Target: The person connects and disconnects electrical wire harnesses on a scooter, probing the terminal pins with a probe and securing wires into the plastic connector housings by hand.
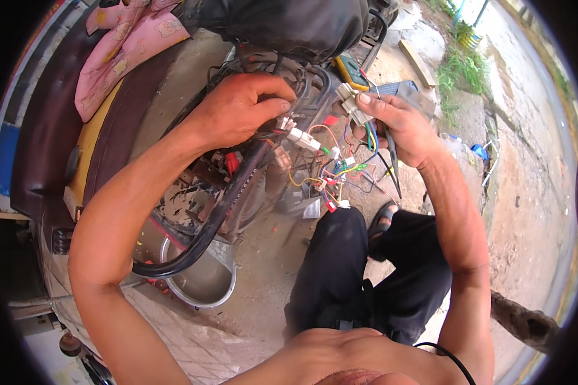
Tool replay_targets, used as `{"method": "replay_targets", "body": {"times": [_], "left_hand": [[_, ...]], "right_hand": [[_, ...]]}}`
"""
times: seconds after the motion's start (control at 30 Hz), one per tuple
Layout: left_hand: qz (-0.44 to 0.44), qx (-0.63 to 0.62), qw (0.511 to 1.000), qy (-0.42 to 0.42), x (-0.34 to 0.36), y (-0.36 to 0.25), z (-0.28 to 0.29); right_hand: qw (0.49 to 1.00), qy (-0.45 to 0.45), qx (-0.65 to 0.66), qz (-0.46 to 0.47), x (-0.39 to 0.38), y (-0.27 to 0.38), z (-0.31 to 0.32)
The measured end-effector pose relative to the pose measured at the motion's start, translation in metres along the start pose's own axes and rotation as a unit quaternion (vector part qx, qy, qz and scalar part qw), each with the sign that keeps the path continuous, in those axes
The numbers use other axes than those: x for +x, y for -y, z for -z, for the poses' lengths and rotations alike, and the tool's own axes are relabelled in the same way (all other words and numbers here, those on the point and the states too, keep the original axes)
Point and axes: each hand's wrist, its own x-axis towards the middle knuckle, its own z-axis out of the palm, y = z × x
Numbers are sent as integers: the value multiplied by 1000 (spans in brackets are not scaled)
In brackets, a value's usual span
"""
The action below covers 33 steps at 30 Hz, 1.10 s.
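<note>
My left hand [241, 109] is at the wiring by the vehicle's metal frame, thumb and fingers closed together. Whatever lies between its fingertips is hidden. Just under them sits a white wire connector [303, 139]. On the right, my right hand [398, 125] pinches a whitish multi-pin plug connector [353, 102] between thumb and fingers, with blue, green and yellow wires running down from it. A slim dark pointed tool [394, 160] also sticks out below that hand. Between the hands hangs a tangle of coloured wires [340, 170] with small plugs.
A black bent tube [218, 224] of the frame curves below my left forearm. Beneath it is a metal-rimmed basin [221, 298]. A yellow-edged meter [348, 67] lies beyond my right hand, near a wood block [417, 63]. Left stands a dark padded seat [38, 147] with pink cloth [125, 54].
</note>
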Motion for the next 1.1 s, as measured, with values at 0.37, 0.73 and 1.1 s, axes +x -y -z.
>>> {"method": "replay_targets", "body": {"times": [0.37,0.73,1.1], "left_hand": [[206,-194,954,-95,-2,17,39],[188,-128,973,-33,2,-2,27],[166,-96,981,-18,7,-6,16]], "right_hand": [[997,58,-23,56,17,16,-24],[999,50,-16,9,46,12,-13],[997,79,-6,-16,53,8,-10]]}}
